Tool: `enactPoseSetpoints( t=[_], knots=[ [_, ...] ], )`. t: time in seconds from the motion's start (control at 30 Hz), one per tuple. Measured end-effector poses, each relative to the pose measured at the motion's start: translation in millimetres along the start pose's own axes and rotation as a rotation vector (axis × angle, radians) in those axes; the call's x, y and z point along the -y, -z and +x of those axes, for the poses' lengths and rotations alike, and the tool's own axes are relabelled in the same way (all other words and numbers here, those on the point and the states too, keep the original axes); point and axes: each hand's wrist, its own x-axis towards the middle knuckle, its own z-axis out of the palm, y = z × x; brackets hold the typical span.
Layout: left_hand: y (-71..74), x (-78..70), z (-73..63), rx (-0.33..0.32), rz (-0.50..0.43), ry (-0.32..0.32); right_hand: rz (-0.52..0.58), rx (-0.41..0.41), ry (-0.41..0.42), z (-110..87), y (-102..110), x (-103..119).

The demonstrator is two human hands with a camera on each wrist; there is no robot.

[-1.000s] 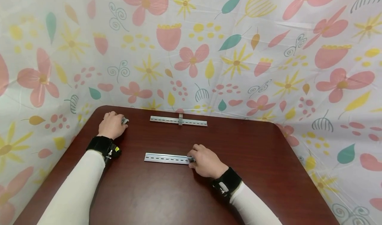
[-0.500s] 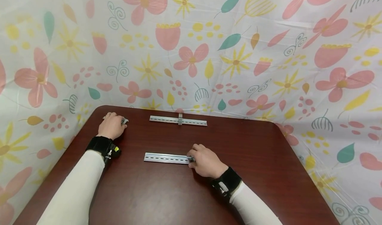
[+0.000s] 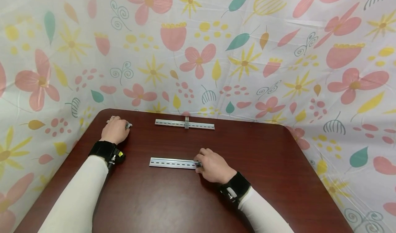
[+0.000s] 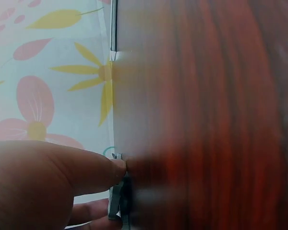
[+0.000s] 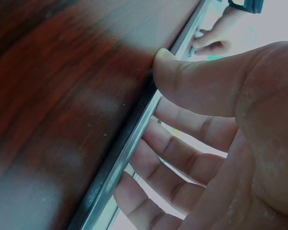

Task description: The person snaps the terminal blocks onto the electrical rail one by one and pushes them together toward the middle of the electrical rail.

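Observation:
At the table's far left corner, my left hand (image 3: pixel 115 130) pinches a small grey part (image 4: pixel 114 201) between thumb and fingers. Pale bits of one or more such parts (image 3: pixel 128 124) show at the hand's edges, but most is hidden under it. My right hand (image 3: pixel 214 167) holds the right end of a slotted metal DIN rail (image 3: pixel 173 163) that lies flat mid-table. In the right wrist view, the thumb is on one side of the rail (image 5: pixel 129 143) and the fingers on the other. The palm covers the rail's right end in the head view.
Farther back lies a second DIN rail (image 3: pixel 169 123), with a narrow grey block (image 3: pixel 187 122) across its middle. The dark red-brown table (image 3: pixel 148 198) ends against a flower-patterned curtain (image 3: pixel 198 30) at the back and sides.
The left hand has shifted very slightly left, with the grey part still under its fingers. The right hand and both rails stay in place.

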Motion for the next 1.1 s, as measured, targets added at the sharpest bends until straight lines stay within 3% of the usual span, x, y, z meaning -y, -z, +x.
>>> enactPoseSetpoints(
  t=[0.33, 0.57, 1.1],
  knots=[
    [1.8, 0.5, -1.6, -0.07, -0.022, -0.033, 0.015, 0.004, 0.003, 0.4, 3, 1],
    [2.5, -2.9, -2.4, -0.077, -0.062, -0.04, 0.02, 0.005, 0.005, 0.1, 3, 2],
    [11.1, -37.6, -1.7, -0.088, -0.135, -0.147, 0.034, 0.017, 0.009, -0.6, 2, -3]
  ],
)
